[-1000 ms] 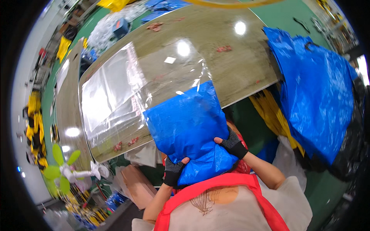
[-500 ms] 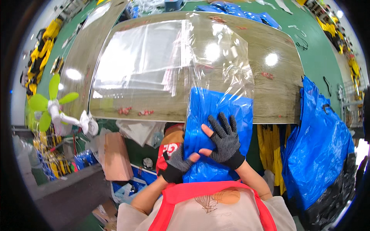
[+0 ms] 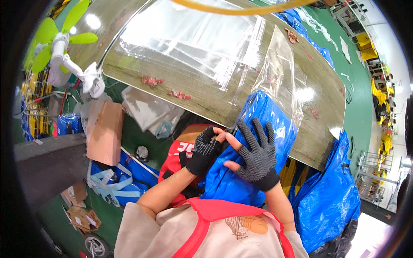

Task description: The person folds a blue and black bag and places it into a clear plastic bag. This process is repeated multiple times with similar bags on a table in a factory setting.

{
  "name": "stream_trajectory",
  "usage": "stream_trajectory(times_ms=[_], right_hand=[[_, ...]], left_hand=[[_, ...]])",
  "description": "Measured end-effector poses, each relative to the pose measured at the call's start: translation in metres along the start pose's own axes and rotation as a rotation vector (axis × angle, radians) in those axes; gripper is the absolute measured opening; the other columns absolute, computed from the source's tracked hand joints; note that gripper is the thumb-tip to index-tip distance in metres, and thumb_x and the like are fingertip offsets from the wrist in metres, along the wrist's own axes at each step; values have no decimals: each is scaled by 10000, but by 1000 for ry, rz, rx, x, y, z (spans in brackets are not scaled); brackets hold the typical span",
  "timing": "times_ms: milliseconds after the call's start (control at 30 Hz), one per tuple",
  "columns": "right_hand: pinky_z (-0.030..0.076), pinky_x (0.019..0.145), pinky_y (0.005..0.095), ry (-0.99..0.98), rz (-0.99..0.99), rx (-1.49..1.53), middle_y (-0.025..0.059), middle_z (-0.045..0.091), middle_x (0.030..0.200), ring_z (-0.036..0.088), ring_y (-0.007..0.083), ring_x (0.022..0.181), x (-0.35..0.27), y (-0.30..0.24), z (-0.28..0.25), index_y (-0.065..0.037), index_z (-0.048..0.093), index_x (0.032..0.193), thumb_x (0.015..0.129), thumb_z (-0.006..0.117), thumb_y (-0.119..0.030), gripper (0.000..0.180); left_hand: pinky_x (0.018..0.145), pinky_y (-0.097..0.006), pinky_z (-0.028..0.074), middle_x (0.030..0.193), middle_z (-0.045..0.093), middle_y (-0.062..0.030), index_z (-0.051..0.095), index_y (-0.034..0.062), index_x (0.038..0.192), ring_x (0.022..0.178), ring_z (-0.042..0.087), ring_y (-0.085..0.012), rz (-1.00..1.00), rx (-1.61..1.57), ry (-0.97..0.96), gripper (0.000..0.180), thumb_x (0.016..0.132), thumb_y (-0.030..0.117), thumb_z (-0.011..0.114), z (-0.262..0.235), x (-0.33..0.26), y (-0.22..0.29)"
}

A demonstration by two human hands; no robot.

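Note:
A folded blue plastic sheet lies over the table's near edge and against my front, its far part inside a clear plastic bag. My right hand, in a dark dotted glove with bare thumb and index tips, rests flat on the blue sheet with fingers spread. At the sheet's left edge is my left hand, in a matching glove, its fingers curled together with the tips beside my right index fingertip. Whatever those fingers pinch is too small to make out.
Clear flat bags are stacked on the wood-patterned table. A green-bladed fan stands at the left. Blue sheeting hangs at the right. A cardboard box and a red bag sit below the table edge.
The view has turned, tilting the table and sheet. My left hand has moved up along the sheet's left edge, its fingers drawing together near my right index finger. My right hand stays spread on the sheet.

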State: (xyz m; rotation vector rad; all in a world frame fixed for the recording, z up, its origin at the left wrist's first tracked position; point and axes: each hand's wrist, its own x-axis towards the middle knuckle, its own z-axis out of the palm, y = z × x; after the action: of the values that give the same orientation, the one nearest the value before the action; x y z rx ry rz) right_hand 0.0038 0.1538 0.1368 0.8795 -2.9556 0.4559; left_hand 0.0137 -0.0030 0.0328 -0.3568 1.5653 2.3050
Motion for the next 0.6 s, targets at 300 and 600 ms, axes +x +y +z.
stream_trajectory(times_ms=[300,600], right_hand=[[183,1050,608,-84,29,-77,128,493,1316,379,387,1268,9,-3,12,-165,643,1069,719,666,-532,508],[410,960,351,575,1075,1053,131,547,1215,515,232,1108,-113,167,32,8,437,1298,827,665,-280,597]], left_hand=[[671,-279,464,818,613,-57,578,13,912,742,584,-123,88,218,107,141,902,154,577,-6,-21,-19],[800,-295,474,1002,554,-83,496,3,1079,872,556,-160,118,-90,-107,232,893,124,564,-31,16,8]])
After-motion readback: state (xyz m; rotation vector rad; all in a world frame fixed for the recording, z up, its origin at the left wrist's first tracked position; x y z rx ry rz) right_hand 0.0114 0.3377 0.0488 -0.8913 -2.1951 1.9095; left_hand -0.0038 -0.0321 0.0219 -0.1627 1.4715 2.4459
